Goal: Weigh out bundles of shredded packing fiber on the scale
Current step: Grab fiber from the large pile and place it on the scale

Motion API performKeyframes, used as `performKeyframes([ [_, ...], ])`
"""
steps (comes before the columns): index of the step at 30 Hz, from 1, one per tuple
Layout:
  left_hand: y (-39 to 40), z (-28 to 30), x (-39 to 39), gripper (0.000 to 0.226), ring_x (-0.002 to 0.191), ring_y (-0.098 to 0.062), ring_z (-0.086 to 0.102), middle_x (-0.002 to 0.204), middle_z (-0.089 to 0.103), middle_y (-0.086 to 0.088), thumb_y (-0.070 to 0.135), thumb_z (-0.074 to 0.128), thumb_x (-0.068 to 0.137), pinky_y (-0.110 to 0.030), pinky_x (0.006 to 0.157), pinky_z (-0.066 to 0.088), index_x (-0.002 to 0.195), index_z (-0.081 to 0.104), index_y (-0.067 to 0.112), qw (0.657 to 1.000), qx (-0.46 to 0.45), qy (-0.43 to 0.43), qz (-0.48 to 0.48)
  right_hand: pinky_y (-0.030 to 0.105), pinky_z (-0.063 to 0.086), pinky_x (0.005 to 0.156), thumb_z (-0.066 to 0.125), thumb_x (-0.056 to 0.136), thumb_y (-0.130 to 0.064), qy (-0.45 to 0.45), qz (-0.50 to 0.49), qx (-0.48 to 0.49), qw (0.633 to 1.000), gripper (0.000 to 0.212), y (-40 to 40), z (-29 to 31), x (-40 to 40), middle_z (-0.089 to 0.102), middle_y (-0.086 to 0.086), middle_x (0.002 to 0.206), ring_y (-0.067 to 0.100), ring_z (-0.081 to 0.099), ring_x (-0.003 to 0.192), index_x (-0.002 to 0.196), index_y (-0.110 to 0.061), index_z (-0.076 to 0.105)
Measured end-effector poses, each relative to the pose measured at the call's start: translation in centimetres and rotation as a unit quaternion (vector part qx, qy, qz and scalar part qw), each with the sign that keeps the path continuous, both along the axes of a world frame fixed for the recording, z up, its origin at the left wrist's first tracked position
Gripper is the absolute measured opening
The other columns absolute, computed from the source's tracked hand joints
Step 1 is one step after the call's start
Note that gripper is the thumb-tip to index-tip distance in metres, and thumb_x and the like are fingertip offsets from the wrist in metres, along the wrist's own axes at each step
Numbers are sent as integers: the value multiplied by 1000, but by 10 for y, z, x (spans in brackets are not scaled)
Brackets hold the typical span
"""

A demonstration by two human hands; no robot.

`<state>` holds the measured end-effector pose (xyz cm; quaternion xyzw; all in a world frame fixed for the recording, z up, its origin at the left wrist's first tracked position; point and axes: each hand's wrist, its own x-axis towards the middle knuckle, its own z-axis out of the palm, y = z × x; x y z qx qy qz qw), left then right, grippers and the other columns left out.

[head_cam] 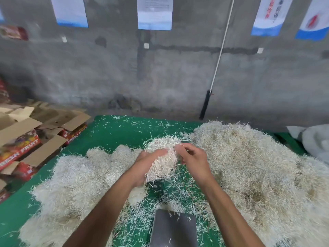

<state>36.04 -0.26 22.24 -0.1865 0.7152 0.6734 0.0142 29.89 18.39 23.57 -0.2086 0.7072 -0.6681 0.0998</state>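
1. A bundle of shredded fiber (162,158) is held above the green table (114,134), cupped in the curled left hand (146,164).
2. Strands are pinched by the right hand (193,157).
3. The scale (173,227) is seen bare; weighing is judged pending.

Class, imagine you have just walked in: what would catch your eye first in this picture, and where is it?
First, the two hands in the middle: the left hand grips a bundle of shredded fiber while the right hand plucks at it. Big pale heaps flank them on a green cloth, and a grey scale plate sits nearest the viewer.
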Motion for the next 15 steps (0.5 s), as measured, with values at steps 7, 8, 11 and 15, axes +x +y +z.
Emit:
performKeyframes([
  [7, -25, 14, 24, 138, 145, -21, 21, 159, 16, 14, 87, 74, 42, -52, 112, 29, 155, 11, 40, 998, -37, 27, 30, 23, 58, 71, 69, 95, -12, -157, -103, -150, 971, 14, 2, 16, -10, 76, 2, 96, 7, 71, 76, 95, -19, 81],
  [8, -25, 16, 27, 137, 146, -20, 20, 159, 15, 16, 86, 75, 42, -52, 113, 28, 155, 11, 41, 999, -36, 25, 24, 24, 59, 73, 67, 95, -7, -178, -110, -171, 963, 15, 1, 15, -8, 75, 4, 102, 10, 73, 79, 100, -14, 79],
  [11, -29, 15, 32, 131, 147, -21, 19, 161, 14, 14, 81, 77, 43, -54, 113, 26, 153, 20, 39, 999, -31, 27, 21, 32, 62, 83, 69, 94, -6, -226, -123, -233, 938, 18, 1, 10, -5, 70, 12, 117, 18, 73, 91, 112, -4, 72],
  [15, -26, 19, 32, 113, 144, -24, 23, 159, 23, 5, 70, 81, 38, -50, 100, 39, 138, 36, 40, 999, 32, 8, 27, 41, 61, 93, 61, 100, -5, -279, -117, -290, 908, 27, -2, 10, -5, 54, 19, 141, 28, 65, 113, 126, -2, 63],
])
